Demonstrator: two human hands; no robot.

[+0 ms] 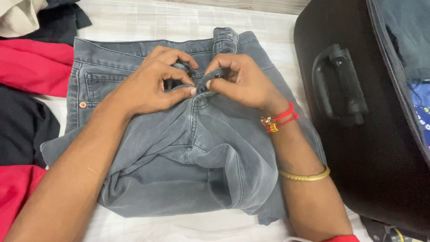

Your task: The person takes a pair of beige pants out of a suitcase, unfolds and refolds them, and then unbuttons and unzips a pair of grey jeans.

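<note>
On the pale checked bedsheet, a pair of grey jeans lies spread with its waistband toward the far edge and its legs bunched in folds toward the person. Both hands meet at the fly of the jeans, just below the middle of the waistband. The left hand is curled closed, thumb and fingertips pinching the left flap of the waistband near the button. The right hand is likewise closed, pinching the right flap, so the thumbs nearly touch across the opening. A red thread band circles the right wrist, and a thin gold bangle sits further up that forearm, which lies across the right side of the jeans. A copper rivet shows at the pocket corner on the left side of the jeans. Right of the jeans, touching or just beside them, stands a black suitcase with a moulded carry handle; its zip runs along the far right. Left of the jeans lie red cloth and black cloth, with a cream garment beyond the far left corner.
</note>
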